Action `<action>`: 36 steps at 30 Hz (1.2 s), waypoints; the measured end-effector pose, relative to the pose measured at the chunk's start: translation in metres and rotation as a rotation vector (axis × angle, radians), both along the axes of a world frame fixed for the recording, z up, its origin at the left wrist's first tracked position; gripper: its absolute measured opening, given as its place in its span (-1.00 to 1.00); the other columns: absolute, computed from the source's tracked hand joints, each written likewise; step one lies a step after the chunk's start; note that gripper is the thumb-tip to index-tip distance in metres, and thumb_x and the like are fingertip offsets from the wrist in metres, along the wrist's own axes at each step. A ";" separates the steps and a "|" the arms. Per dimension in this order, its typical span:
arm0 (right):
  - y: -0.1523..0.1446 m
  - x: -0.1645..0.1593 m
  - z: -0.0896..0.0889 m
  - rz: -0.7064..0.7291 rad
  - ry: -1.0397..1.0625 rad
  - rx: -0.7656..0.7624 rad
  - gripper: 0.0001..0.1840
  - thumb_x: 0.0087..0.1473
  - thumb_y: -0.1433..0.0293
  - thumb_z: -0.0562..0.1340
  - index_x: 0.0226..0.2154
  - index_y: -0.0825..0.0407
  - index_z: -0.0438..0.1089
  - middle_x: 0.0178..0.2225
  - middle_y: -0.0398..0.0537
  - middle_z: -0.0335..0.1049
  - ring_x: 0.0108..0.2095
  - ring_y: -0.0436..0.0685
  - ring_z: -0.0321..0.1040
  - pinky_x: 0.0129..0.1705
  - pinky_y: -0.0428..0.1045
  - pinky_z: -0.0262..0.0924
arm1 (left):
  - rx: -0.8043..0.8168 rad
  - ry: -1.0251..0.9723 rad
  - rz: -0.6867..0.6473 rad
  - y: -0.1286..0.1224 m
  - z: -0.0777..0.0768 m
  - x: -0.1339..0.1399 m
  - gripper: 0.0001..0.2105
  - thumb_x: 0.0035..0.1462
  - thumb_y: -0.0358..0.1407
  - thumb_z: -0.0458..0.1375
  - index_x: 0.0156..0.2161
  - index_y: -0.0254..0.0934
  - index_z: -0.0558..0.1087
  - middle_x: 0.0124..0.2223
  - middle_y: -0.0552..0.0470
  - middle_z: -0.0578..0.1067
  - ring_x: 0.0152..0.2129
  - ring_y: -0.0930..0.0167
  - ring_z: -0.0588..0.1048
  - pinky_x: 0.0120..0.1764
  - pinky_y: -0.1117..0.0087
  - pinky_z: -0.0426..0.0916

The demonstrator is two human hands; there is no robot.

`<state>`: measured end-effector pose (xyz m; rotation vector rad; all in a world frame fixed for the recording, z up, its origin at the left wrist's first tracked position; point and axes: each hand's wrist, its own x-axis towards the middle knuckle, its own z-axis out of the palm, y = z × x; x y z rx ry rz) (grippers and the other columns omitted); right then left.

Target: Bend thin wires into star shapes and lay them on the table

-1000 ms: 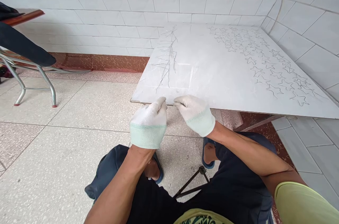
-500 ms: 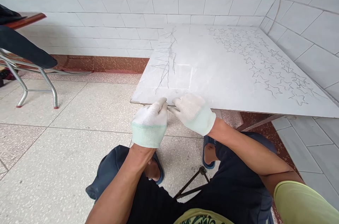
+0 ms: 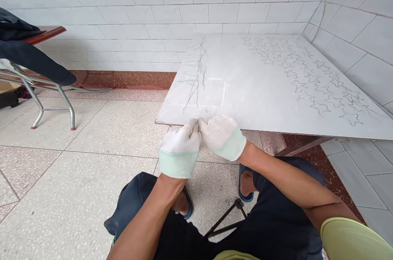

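A thin wire [image 3: 198,125], barely visible, sits pinched between the fingertips of the left hand [image 3: 180,141] and the right hand [image 3: 221,135], by the near edge of a smooth white board [image 3: 251,88]. The gap seen 0.5 seconds ago has closed: the 2 hands now touch. Both wear white knit gloves with mint-green cuffs [image 3: 178,162]. Kinked wires [image 3: 197,80] lie ahead of the left hand; wire stars [image 3: 312,78] spread beyond the right hand, to its right.
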<state>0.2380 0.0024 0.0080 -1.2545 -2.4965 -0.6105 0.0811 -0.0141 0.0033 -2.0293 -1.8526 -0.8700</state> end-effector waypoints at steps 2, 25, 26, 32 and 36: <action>0.002 -0.001 -0.001 0.009 0.002 -0.001 -0.71 0.39 0.46 0.06 -0.16 0.14 0.51 -0.44 0.05 0.42 -0.35 0.27 0.41 -0.26 0.14 0.02 | 0.024 0.033 0.002 -0.001 -0.001 0.001 -0.69 0.45 -0.20 0.12 -0.09 -0.09 0.76 -0.48 0.01 0.62 -0.50 0.29 0.55 -0.38 0.27 0.23; 0.006 -0.004 -0.012 -0.011 0.754 -0.606 -0.55 0.55 0.35 0.00 -0.19 0.00 0.58 -0.32 -0.11 0.58 -0.34 0.07 0.47 -0.28 -0.05 0.25 | -0.182 -0.279 0.099 -0.005 0.022 -0.001 -0.65 0.41 -0.19 0.11 0.09 -0.11 0.72 -0.20 -0.01 0.76 -0.22 0.24 0.68 -0.14 0.26 0.46; 0.004 -0.005 -0.010 -0.025 0.790 -0.633 -0.54 0.54 0.35 -0.01 -0.20 0.00 0.58 -0.31 -0.11 0.59 -0.33 0.06 0.48 -0.28 -0.06 0.26 | -0.177 -0.284 0.105 -0.005 0.022 -0.001 -0.65 0.41 -0.19 0.11 0.09 -0.11 0.72 -0.20 -0.02 0.76 -0.21 0.23 0.68 -0.14 0.26 0.46; 0.000 -0.004 -0.004 0.001 0.683 -0.543 -0.57 0.51 0.38 0.03 -0.27 0.02 0.57 -0.35 -0.08 0.56 -0.30 0.09 0.46 -0.22 -0.03 0.21 | -0.113 -0.268 0.112 -0.003 0.017 -0.003 -0.65 0.40 -0.19 0.11 0.06 -0.09 0.74 -0.24 -0.01 0.75 -0.25 0.24 0.68 -0.17 0.26 0.46; -0.003 0.000 -0.005 0.044 0.350 -0.338 -0.56 0.52 0.36 0.01 -0.21 0.11 0.57 -0.37 0.04 0.52 -0.33 0.19 0.41 -0.21 0.06 0.13 | -0.120 -0.212 0.103 0.000 0.012 -0.004 -0.66 0.40 -0.22 0.11 0.06 -0.11 0.74 -0.30 -0.03 0.74 -0.27 0.23 0.67 -0.17 0.25 0.45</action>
